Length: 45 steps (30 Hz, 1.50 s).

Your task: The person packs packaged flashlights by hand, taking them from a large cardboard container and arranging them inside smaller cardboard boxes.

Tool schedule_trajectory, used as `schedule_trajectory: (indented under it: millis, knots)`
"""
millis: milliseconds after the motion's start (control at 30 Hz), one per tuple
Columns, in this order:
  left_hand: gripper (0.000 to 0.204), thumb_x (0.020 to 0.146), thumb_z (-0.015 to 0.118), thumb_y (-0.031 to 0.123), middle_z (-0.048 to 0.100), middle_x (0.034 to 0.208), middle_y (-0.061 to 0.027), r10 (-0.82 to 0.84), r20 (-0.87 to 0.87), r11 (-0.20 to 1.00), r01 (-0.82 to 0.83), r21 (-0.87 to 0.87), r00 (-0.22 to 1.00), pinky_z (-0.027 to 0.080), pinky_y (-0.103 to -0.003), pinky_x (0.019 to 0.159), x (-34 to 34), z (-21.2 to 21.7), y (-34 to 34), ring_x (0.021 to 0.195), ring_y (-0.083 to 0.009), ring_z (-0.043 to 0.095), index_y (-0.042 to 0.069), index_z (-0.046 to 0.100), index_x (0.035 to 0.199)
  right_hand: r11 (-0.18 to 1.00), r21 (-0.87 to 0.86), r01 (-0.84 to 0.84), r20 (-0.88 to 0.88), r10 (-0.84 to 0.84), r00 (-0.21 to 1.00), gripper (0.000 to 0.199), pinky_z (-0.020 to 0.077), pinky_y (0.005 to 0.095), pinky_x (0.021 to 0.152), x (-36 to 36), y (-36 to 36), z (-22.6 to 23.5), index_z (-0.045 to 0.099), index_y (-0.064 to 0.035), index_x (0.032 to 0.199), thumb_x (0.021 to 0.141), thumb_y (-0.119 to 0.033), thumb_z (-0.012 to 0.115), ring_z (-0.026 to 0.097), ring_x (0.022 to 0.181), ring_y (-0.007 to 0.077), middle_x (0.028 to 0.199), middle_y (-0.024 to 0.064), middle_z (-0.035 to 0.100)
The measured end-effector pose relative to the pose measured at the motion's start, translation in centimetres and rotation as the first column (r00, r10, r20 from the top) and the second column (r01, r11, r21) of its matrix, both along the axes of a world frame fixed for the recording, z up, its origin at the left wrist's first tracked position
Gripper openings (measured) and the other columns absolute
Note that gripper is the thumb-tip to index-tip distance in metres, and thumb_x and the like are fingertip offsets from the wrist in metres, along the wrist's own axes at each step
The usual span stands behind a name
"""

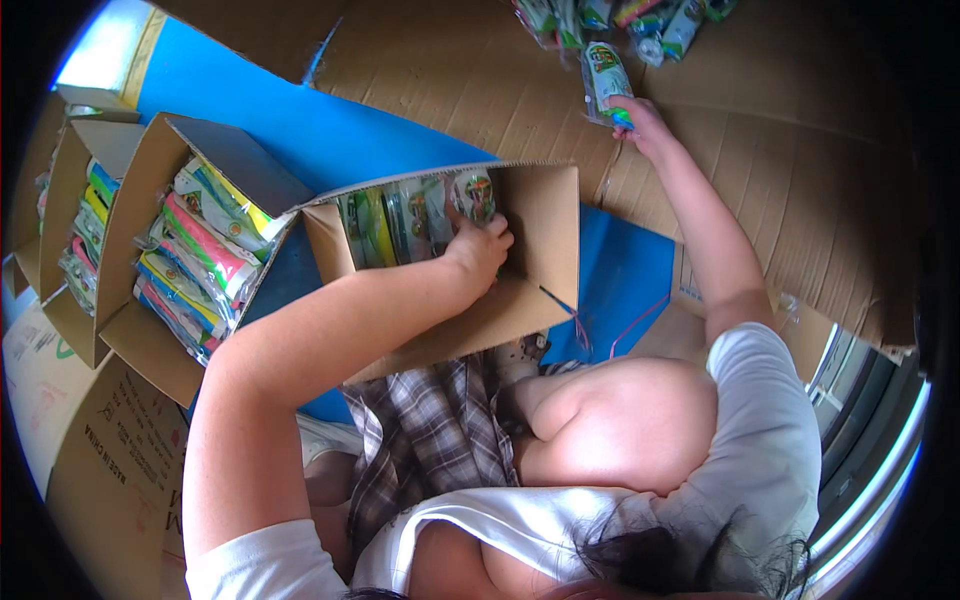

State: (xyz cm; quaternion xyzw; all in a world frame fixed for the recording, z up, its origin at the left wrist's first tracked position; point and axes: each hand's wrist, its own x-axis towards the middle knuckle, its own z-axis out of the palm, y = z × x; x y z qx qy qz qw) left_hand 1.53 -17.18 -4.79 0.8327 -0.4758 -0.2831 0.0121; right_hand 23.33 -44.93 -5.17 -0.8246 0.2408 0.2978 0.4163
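My right hand [645, 128] reaches out to the far right and is closed on the near end of a clear-plastic packet [606, 78]. The packet is long, with white and green print, and I cannot make out its contents. Inside an open cardboard box [540, 205] in front of me, my left hand [482, 248] grips the end of a row of similar packets [403, 215]. Its fingers curl over the rightmost one. The packets stand side by side at the box's left, and bare cardboard shows at its right.
More packets [650, 22] lie heaped on a large cardboard sheet [480, 75] at the back. To the left stand several open boxes [150, 215] filled with colourful packets [205, 230]. A blue surface [270, 125] lies beneath. A printed carton [115, 450] sits at lower left.
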Motion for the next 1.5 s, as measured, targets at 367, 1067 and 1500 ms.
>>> schedule_trajectory:
  millis: [367,1067,1500]
  knots:
    - [0.040,0.089,0.048,0.035,0.051,0.131,-0.0083,-0.138,0.091,0.980,0.123,0.154,0.986,0.024,-0.054,0.106,0.7,0.5,-2.7,0.125,-0.0268,0.041,0.014,0.057,0.122,0.900,0.345,-0.268,0.619,-0.004,0.785,0.045,0.0502,0.0323,0.078,-17.8,16.3,8.6,0.051,-0.0003,0.113,0.079,-0.025,0.068,0.063,0.086,0.0219,0.098,0.0123,0.064]
    - [0.023,0.079,0.057,0.011,0.065,0.097,-0.0117,-0.014,-0.199,0.999,0.004,-0.053,0.980,0.049,-0.041,0.083,1.2,-2.4,0.8,0.093,-0.0302,0.063,0.008,0.069,0.099,0.698,-0.371,-0.613,0.564,0.694,0.448,0.051,0.0402,0.0425,0.094,-19.1,13.7,0.8,0.045,-0.0063,0.114,0.068,-0.007,0.067,0.047,0.110,0.0369,0.113,0.0152,0.052]
    - [0.038,0.079,0.056,0.022,0.058,0.109,-0.0119,0.294,-0.470,0.580,-0.546,-0.604,0.832,0.040,-0.038,0.095,-1.0,-3.1,3.7,0.109,-0.0249,0.051,0.003,0.058,0.112,0.534,-0.250,-0.808,0.650,0.711,0.269,0.048,0.0419,0.0365,0.094,-15.8,14.4,6.7,0.055,-0.0108,0.104,0.063,0.013,0.053,0.051,0.104,0.0263,0.106,0.0035,0.059]
